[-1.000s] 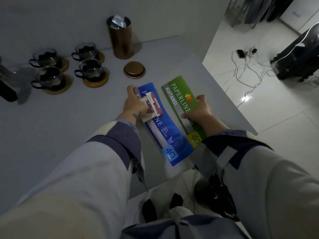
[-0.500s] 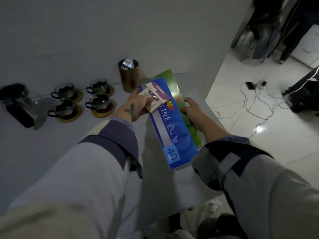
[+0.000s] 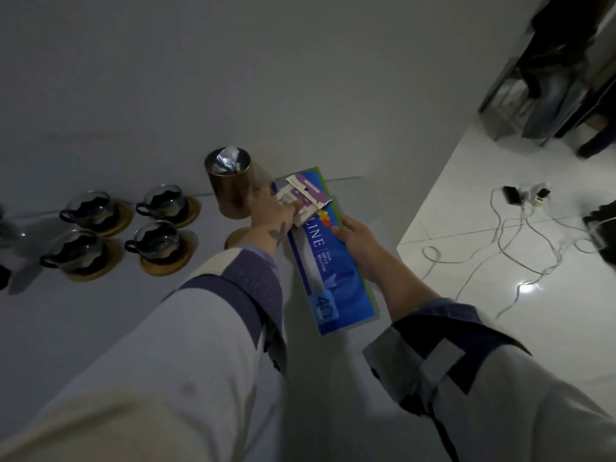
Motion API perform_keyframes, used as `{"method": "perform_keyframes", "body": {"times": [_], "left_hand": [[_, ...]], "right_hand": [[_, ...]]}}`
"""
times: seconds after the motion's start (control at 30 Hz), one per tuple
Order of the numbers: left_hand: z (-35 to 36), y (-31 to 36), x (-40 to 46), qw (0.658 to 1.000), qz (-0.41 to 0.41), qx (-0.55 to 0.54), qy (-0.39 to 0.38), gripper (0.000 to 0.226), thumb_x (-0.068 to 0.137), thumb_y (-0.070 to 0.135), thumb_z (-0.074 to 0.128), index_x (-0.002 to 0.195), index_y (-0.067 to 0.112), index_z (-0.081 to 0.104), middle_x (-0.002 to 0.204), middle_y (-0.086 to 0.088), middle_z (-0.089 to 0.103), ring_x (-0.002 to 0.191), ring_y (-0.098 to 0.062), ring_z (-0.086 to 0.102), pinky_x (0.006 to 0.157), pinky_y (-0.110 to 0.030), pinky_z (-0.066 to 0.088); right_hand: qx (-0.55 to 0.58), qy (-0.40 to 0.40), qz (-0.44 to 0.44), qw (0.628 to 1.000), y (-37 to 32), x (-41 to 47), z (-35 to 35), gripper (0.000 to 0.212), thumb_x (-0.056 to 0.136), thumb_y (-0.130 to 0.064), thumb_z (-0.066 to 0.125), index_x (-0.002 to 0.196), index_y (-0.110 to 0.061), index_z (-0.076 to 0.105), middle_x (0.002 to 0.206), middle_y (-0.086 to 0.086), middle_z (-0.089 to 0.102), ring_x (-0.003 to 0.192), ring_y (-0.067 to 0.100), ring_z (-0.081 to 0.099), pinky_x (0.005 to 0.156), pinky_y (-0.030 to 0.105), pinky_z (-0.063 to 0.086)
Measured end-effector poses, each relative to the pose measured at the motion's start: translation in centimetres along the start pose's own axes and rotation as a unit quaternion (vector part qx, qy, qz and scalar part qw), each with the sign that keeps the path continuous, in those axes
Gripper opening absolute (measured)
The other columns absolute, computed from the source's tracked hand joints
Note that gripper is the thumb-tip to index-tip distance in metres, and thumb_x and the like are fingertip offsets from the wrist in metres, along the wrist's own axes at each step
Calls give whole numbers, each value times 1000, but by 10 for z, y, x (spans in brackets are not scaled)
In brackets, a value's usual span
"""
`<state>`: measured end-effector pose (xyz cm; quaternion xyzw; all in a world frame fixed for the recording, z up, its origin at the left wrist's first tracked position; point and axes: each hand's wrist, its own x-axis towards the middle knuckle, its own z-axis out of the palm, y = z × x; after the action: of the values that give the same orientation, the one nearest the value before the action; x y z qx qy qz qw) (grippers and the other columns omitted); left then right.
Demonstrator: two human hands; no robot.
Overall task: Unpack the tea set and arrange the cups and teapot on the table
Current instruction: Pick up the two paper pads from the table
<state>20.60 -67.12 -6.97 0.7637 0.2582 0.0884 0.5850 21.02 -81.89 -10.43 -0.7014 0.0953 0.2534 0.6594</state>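
Both my hands are on the blue pack (image 3: pixel 328 261): left hand (image 3: pixel 271 208) pinches small cards (image 3: pixel 305 198) against it, right hand (image 3: pixel 355 236) grips its edge. Four cups (image 3: pixel 156 243) on the worktop (image 3: pixel 66 328).

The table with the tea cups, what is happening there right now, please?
A person is holding stationery, not the tea set. The left hand pinches small purple and white card packets against the top of a blue paper pack, and the right hand grips that pack's right edge, with a green pack behind it. Four glass cups already sit on wooden coasters on the table, beside an open copper canister.
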Motion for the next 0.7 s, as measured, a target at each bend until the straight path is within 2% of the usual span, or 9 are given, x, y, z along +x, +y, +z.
{"method": "perform_keyframes", "body": {"times": [0.1,0.23,0.27,0.33,0.4,0.47,0.53,0.6,0.7], "left_hand": [[13,-6,13,998,-29,5,49,61,78,14,77,127,1,42,125,-12,59,112,-24,60,80,-24,43],[32,-17,33,994,-78,25,78,62,79,19,77,127,0,43,126,-13,58,110,-23,59,73,-21,41],[34,-19,37,992,-89,25,81,60,79,19,78,125,-1,45,126,-14,59,110,-23,60,72,-21,42],[41,-27,52,989,-114,32,92,61,77,19,79,124,-1,47,125,-14,59,111,-24,61,71,-22,42],[43,-35,67,986,-119,52,102,66,74,18,81,126,0,45,126,-15,59,112,-25,60,73,-24,44],[44,-44,80,988,-107,63,89,68,73,13,82,129,2,46,127,-15,59,113,-26,60,81,-26,48],[45,-52,91,990,-94,67,76,61,73,10,80,126,6,50,125,-14,60,111,-25,61,88,-32,53],[49,-57,100,992,-75,78,66,57,76,9,78,126,7,52,124,-13,61,112,-24,61,90,-35,53],[55,-59,107,991,-31,122,50,51,83,7,71,129,9,50,125,-9,61,111,-22,61,82,-25,49]], "right_hand": [[-35,5,2,999,-3,26,-5,21,100,-20,45,118,-13,55,97,12,67,85,25,64,76,37,53],[-84,31,-4,996,2,58,3,34,101,-15,40,135,-14,46,114,23,65,85,26,56,74,36,46],[-97,41,-3,994,5,62,6,38,101,-15,39,139,-15,41,108,20,65,80,24,55,71,31,46],[-141,59,-7,988,8,75,9,43,102,-16,38,145,-18,34,86,9,59,61,16,49,50,18,42],[-209,75,-22,975,15,87,11,43,102,-17,37,144,-20,35,80,3,54,53,11,41,43,21,36],[-263,97,-44,959,21,96,11,41,100,-19,41,140,-20,41,101,6,58,65,14,52,54,26,41],[-309,126,-64,940,25,102,10,41,96,-18,48,138,-22,46,125,8,50,93,21,59,74,33,50],[-370,152,-97,912,23,106,9,44,94,-19,53,138,-25,46,131,7,43,115,24,49,91,33,45],[-436,149,-172,871,15,115,11,50,93,-20,55,140,-30,42,139,3,40,126,24,36,98,33,37]]}}
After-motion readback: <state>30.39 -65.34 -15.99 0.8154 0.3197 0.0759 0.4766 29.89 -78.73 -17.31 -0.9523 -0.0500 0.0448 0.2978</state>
